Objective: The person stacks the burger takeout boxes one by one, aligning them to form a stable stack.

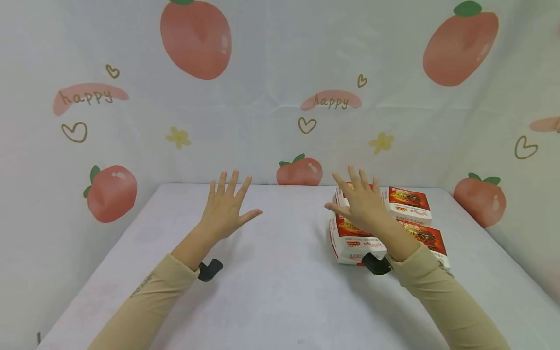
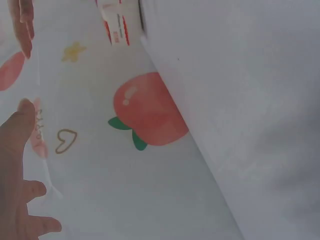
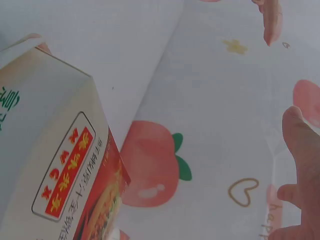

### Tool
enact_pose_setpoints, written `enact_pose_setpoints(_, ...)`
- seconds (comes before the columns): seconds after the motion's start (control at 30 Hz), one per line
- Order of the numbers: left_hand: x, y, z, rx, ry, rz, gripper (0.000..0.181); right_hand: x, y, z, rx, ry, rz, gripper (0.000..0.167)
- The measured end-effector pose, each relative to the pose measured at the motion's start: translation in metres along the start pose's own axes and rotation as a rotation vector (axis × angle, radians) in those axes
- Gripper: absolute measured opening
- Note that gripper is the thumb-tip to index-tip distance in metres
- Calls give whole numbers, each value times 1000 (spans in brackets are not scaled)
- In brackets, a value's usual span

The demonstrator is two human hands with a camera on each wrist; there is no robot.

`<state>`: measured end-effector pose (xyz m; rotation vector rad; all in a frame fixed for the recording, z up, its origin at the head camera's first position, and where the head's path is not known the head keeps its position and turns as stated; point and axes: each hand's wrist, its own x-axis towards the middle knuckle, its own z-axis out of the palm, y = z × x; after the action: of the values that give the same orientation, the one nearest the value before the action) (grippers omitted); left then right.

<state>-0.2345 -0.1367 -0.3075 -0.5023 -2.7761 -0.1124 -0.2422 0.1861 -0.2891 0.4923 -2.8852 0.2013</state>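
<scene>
White boxes (image 1: pixel 356 239), R grip (image 1: pixel 362 203) nr, L grip (image 1: pixel 224 209) spread

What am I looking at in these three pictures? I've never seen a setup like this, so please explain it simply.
There's no robot here, just a person's two bare hands. The widest picture comes from a camera worn on the head, looking forward and down. The other two come from cameras on the left and right wrists, so they look tilted.

The left hand and right hand are above a pale table. On its right side sit red-and-white boxes with food printed on them; the right-wrist view shows one up close. Behind hangs a pale sheet printed with fruit, hearts and the word "happy".

Nothing is held: the fingers of both hands are spread. The right hand is the one nearer the boxes.
</scene>
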Motion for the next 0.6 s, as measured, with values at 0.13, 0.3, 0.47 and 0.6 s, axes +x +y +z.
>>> enact_pose_setpoints(0.13,-2,2,-5,-44,-4,-4,81,-5,6,-3,22,21,0,80)
enact_pose_setpoints(0.3,-2,7,-11,-154,-13,-1,81,-14,13,-9,65,50,1,77)
enact_pose_setpoints(0.47,-1,18,-15,-301,-72,5,80,-26,22,-14,94,78,13,74)
enact_pose_setpoints(0.6,1,26,-13,-382,-115,14,80,-37,29,-16,111,104,31,72)
